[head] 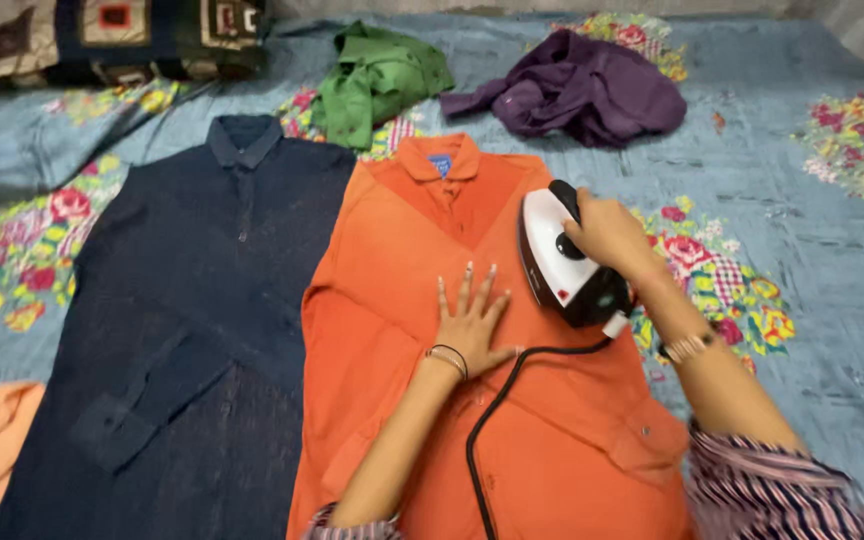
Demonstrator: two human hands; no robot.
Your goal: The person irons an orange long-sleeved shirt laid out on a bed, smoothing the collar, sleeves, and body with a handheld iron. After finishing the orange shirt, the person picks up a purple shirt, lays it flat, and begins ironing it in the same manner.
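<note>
cloth covered the bed, a soft blue bedsheet (792,200) with bright flowers. an orange shirt (552,440) lay flat on it, with a small blue label (440,164) inside its collar. the left hand (470,322) lay open and flat on the shirt, holding nothing. the right hand (607,232) was closed around the handle of a smooth white and black iron (557,262), which sat on the shirt's chest. a thin black cord (487,420) curled down. a dark blue shirt (182,330) lay just beside.

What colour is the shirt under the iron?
Orange. The shirt lies flat under the white and black iron, best seen in the head view.
</note>
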